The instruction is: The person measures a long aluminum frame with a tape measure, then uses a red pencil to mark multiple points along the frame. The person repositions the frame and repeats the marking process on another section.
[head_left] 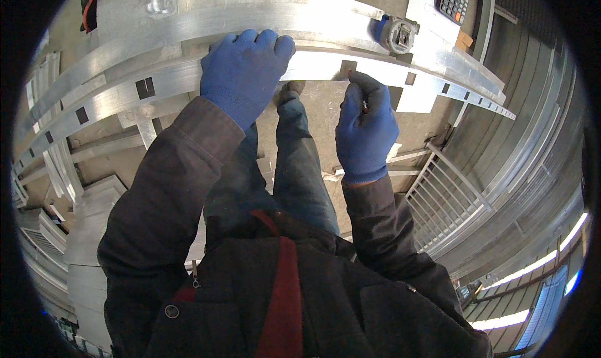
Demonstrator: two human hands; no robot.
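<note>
A long silvery metal bar with square holes runs across in front of me, bowed by the lens. My left hand, in a blue knit glove, has its fingers wrapped over the bar's far edge. My right hand, in a blue glove with grey-coated fingers, is pinched closed beside the bar's near edge. Its fingertips are at one of the square holes. Whatever thin thing they may hold is too small to name. Beyond the bar, a grey-and-blue tape measure rests on another wide metal length.
A calculator lies at the far right near a white sheet. Lower right stands a barred metal frame, beside stacked long metal profiles. More metal lengths lie at the left. My legs are below the bar.
</note>
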